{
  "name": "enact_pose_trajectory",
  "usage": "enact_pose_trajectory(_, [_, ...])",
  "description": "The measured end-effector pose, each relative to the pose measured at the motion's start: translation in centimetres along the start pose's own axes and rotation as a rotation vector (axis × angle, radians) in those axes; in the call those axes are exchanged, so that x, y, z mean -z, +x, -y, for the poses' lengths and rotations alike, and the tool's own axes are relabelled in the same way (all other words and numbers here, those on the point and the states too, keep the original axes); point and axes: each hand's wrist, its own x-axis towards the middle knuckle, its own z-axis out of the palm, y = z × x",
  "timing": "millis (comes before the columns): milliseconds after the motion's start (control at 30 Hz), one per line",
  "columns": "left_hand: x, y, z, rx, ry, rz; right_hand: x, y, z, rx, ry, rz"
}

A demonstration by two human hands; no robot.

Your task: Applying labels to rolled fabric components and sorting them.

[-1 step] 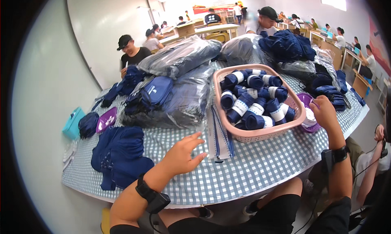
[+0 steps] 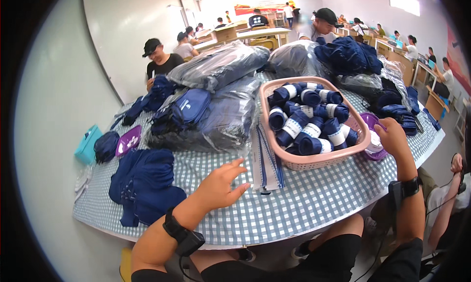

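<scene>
Above the checked tablecloth (image 2: 314, 198) my left hand (image 2: 223, 184) is open, its fingers spread and nothing in them. Beside its fingertips lies a stack of white strips with blue edges (image 2: 265, 159). My right hand (image 2: 392, 136) has its fingers curled closed at the rim of a small purple basket (image 2: 379, 155), which holds white paper pieces (image 2: 374, 142); its fingertips are partly hidden. Between my hands stands a pink plastic basket (image 2: 319, 161), filled with several rolled navy cloth bundles (image 2: 294, 125) wrapped in white paper bands.
Plastic-wrapped navy bundles (image 2: 216, 120) stack up behind. Left are folded navy cloth (image 2: 142, 184), a purple tray (image 2: 128, 140) and a turquoise basket (image 2: 88, 144). More navy cloth (image 2: 348, 56) lies far right. One person (image 2: 162, 61) sits at the far left, another (image 2: 321, 26) behind the heap.
</scene>
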Motion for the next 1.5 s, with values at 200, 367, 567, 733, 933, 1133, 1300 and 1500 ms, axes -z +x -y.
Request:
enact_pose_trajectory(200, [2.2, -2.0, 1.8, 0.057, 0.296, -0.172, 3.0, -0.3, 5.1, 0.113, 0.191, -0.154])
enact_pose_trajectory(367, [4.7, -3.4, 2.7, 0.362, 0.525, -0.134, 5.2, -4.7, 14.4, 0.466, 0.548, 0.005])
enact_pose_trajectory(567, [8.2, -4.8, 3.7, 0.266, 0.775, -0.366, 3.8, -8.0, 23.6, 0.915, 0.722, 0.457])
enact_pose_trajectory(733, [14.0, -6.1, 4.1, 0.404, 0.698, -0.273, 0.4, -9.3, 27.5, 1.123, 0.799, 0.552])
enact_pose_trajectory(933, [14.9, -8.7, 0.6, 0.257, 0.437, 0.053, -3.5, -11.6, 29.1, 1.158, 0.986, 0.588])
enact_pose_trajectory(1133, [10.8, -11.7, -0.5, 0.309, 0.584, 0.220, -6.3, -13.0, 29.0, 1.141, 1.141, 0.615])
enact_pose_trajectory(1300, [10.1, -13.3, 0.6, 0.332, 0.541, 0.150, -6.8, -13.3, 28.3, 1.140, 1.186, 0.662])
enact_pose_trajectory(1500, [10.9, -13.0, 1.3, 0.443, 0.348, 0.064, -6.7, -13.1, 27.6, 1.127, 1.216, 0.689])
